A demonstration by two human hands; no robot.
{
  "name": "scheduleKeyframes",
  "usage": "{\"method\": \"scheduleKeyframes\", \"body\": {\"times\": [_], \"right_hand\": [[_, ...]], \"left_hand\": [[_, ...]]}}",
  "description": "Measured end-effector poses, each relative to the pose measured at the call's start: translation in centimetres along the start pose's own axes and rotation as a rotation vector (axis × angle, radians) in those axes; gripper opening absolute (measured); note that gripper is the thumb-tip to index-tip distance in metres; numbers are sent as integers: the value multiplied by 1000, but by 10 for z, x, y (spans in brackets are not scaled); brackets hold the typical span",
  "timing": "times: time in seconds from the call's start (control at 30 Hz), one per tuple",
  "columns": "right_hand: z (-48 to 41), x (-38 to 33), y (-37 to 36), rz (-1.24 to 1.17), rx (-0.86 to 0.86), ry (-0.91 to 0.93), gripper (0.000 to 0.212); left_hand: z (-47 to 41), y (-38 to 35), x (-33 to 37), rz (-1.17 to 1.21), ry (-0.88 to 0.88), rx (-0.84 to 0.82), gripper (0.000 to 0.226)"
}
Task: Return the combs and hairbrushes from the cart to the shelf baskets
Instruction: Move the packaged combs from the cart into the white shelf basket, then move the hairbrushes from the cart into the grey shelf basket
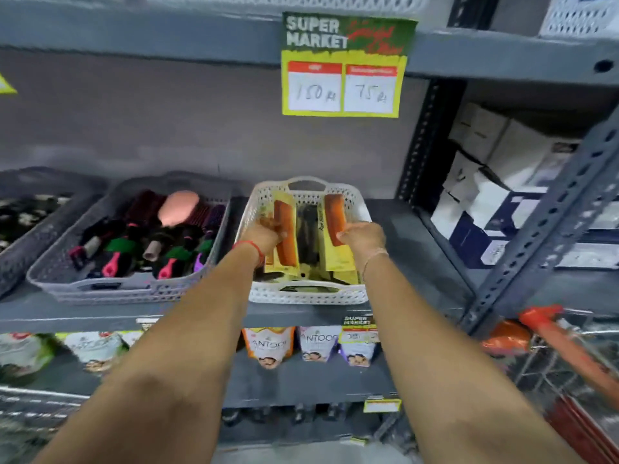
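A white perforated basket (360, 209) stands on the grey shelf and holds black combs (306, 236) in its middle. Both my hands reach into it. My left hand (263, 237) grips an orange comb on a yellow card (284, 229) at the basket's left side. My right hand (363, 237) grips a second orange comb on a yellow card (334, 216) at the right side. To the left, a grey basket (43, 272) holds several hairbrushes (177, 209) with pink, green and purple handles.
A price sign (343, 65) hangs from the upper shelf edge. White and dark boxes (502, 182) fill the shelf to the right behind a slanted metal post. The cart's orange handle (566, 346) shows at lower right. Pouches (268, 346) line the lower shelf.
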State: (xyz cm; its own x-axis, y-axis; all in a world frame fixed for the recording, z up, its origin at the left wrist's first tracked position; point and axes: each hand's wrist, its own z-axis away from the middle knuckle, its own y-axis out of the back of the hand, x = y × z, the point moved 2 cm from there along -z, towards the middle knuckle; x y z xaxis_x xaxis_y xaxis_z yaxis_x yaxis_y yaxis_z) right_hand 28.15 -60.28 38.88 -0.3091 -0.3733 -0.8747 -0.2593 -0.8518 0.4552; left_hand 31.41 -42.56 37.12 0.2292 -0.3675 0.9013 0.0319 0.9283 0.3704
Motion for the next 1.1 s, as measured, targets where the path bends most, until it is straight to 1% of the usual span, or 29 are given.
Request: {"method": "scheduleKeyframes", "body": {"times": [0.03,0.07,0.1,0.13,0.2,0.27,0.33,0.37,0.4,0.43,0.47,0.5,0.57,0.6,0.67,0.7,0.8,0.87,0.97,1.03,1.1], "right_hand": [[-3,5,-6,63,-44,0,30],[-1,10,-9,137,-74,-10,30],[-1,15,-12,197,-97,-6,30],[-1,19,-14,246,-110,1,31],[-3,18,-15,359,-77,53,28],[0,5,-16,387,17,131,26],[11,-16,-28,280,86,266,28],[19,-29,-39,200,84,341,29],[30,-43,-54,98,49,403,29],[42,-59,-72,-23,-19,447,27],[58,-76,-92,-137,-115,476,21],[78,-92,-115,-216,-222,491,17],[115,-116,-163,-300,-465,479,22],[138,-124,-192,-321,-596,448,29],[175,-131,-243,-308,-802,385,39],[197,-132,-272,-277,-887,353,43],[247,-112,-349,-120,-1072,270,53],[270,-83,-394,8,-1175,196,57],[287,-31,-452,247,-1302,84,64],[285,5,-483,398,-1340,34,68],[278,40,-509,564,-1359,22,62]], "left_hand": [[-3,-5,-5,-161,42,0,42],[-1,-7,-8,-363,47,10,45],[3,-8,-8,-501,52,10,49],[3,-9,-10,-599,62,-8,51],[2,-9,-9,-627,26,-59,53],[6,-2,-6,-491,-57,-20,54],[18,18,0,-192,-129,80,51],[26,31,2,-26,-159,129,44],[37,50,1,123,-196,186,35],[48,72,0,254,-225,247,25],[61,99,-5,335,-244,308,21],[73,130,-15,382,-252,367,23],[101,194,-43,430,-231,484,24],[117,230,-62,457,-200,547,23],[146,287,-104,464,-101,638,25],[163,314,-130,442,-23,673,29],[201,360,-213,427,198,688,36],[223,371,-269,435,357,690,38],[251,369,-349,522,571,709,37],[262,361,-393,579,696,710,34],[266,351,-432,615,797,716,29]]}}
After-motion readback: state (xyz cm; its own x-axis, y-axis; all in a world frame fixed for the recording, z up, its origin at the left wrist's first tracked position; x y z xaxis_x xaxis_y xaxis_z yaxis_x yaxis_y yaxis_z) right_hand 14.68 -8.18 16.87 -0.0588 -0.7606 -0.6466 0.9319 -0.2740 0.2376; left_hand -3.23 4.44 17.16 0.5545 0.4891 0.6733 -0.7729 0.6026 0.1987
